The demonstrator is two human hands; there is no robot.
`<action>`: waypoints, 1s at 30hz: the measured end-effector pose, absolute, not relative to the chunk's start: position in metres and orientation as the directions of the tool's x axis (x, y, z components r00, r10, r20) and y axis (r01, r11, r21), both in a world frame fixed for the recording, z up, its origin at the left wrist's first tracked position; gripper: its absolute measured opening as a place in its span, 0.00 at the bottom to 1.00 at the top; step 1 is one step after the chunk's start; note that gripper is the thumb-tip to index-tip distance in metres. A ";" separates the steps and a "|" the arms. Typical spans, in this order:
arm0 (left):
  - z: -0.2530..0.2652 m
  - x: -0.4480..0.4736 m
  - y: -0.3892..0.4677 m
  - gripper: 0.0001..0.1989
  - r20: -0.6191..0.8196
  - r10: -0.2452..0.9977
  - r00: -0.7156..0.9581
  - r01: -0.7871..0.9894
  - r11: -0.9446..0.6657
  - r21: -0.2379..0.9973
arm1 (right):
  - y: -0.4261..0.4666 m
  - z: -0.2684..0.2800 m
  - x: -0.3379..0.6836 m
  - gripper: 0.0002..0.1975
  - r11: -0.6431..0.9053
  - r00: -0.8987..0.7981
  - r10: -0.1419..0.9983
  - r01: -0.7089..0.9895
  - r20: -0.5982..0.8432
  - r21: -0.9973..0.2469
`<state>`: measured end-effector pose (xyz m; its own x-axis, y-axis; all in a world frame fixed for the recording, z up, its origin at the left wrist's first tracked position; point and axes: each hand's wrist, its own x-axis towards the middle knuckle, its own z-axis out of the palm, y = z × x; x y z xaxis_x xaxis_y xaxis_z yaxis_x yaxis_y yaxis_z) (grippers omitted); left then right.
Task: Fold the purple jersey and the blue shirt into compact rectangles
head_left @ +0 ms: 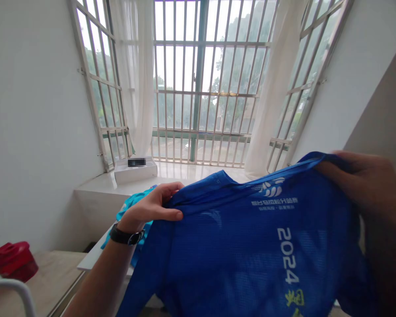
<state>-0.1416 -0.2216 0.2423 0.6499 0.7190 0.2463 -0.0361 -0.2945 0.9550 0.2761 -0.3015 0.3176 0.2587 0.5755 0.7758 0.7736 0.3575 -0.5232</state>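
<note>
A dark blue T-shirt (pixel 237 246) hangs stretched out between my hands, with white print and "2024" on its right side. My left hand (pixel 155 204), with a black watch on the wrist, pinches the shirt at its left shoulder, the thumb lying on the front. At the other shoulder my right hand (pixel 356 176) grips the cloth; its fingers are partly hidden behind the fabric. Behind my left hand lies a bunched turquoise cloth (pixel 132 204) on a white surface. The lower part of the shirt runs out of view.
A white open box (pixel 135 171) with a dark item in it stands on the window ledge (pixel 102 185). Barred windows and white curtains (pixel 137 79) are beyond. At lower left are a red container (pixel 13 259) and a curved white rail (pixel 16 286).
</note>
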 end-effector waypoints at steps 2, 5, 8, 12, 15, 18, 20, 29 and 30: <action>0.236 -0.143 -0.207 0.17 0.213 0.713 0.668 0.136 -0.399 0.907 | -0.260 0.318 0.275 0.21 0.346 0.180 0.727 0.737 0.663 -0.581; 0.208 -0.147 -0.193 0.09 0.265 0.780 0.567 0.309 -0.500 0.809 | -0.225 0.292 0.288 0.19 0.423 -0.102 0.857 0.701 0.506 -0.574; 0.179 -0.156 -0.187 0.10 0.252 0.820 0.515 0.294 -0.445 0.846 | -0.214 0.254 0.306 0.14 0.438 -0.252 0.895 0.657 0.368 -0.614; 0.166 -0.156 -0.156 0.15 0.273 0.877 0.396 0.256 -0.391 0.884 | -0.189 0.222 0.314 0.15 0.478 -0.301 0.874 0.681 0.382 -0.555; 0.168 -0.131 -0.111 0.14 0.403 0.895 0.189 0.539 -0.438 0.720 | -0.147 0.213 0.301 0.17 0.334 -0.016 0.753 0.871 0.658 -0.361; 0.160 -0.091 -0.080 0.17 0.495 0.869 0.018 0.801 -0.309 0.513 | -0.109 0.199 0.278 0.18 0.091 0.078 0.666 0.979 0.742 -0.184; 0.143 -0.065 -0.079 0.21 0.556 0.824 0.107 0.868 -0.350 0.352 | -0.099 0.178 0.261 0.19 0.067 0.015 0.680 0.994 0.733 -0.082; 0.030 -0.010 -0.129 0.22 0.052 0.859 0.510 0.830 -0.507 0.232 | -0.145 0.014 0.212 0.19 0.158 -0.098 0.962 0.961 0.253 -0.228; 0.023 -0.009 -0.128 0.25 0.045 0.868 0.494 0.842 -0.491 0.223 | -0.147 0.003 0.212 0.21 0.132 -0.075 0.971 0.960 0.229 -0.246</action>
